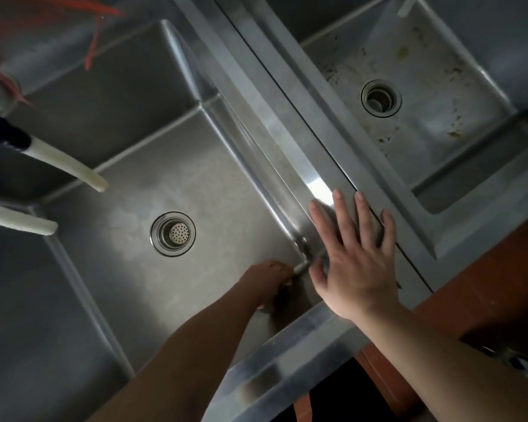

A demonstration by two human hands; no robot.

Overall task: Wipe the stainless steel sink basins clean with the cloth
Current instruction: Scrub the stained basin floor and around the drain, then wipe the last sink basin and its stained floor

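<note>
My left hand (267, 280) reaches down into the near right corner of the left steel basin (128, 263), fingers curled on something small and pale that is mostly hidden; I cannot make out whether it is the cloth. A round strainer drain (173, 233) sits in the middle of this basin's floor. My right hand (355, 254) lies flat with fingers spread on the steel rim (290, 159) between the two basins, holding nothing. The right basin (421, 141) at the upper right has dark specks and stains around its open drain (380, 98).
Two white hose ends (73, 169) hang over the left basin from the left edge. Red strands (95, 41) dangle at the top left. A reddish-brown floor (482, 287) shows beyond the sink's front rim (287, 360) at the lower right.
</note>
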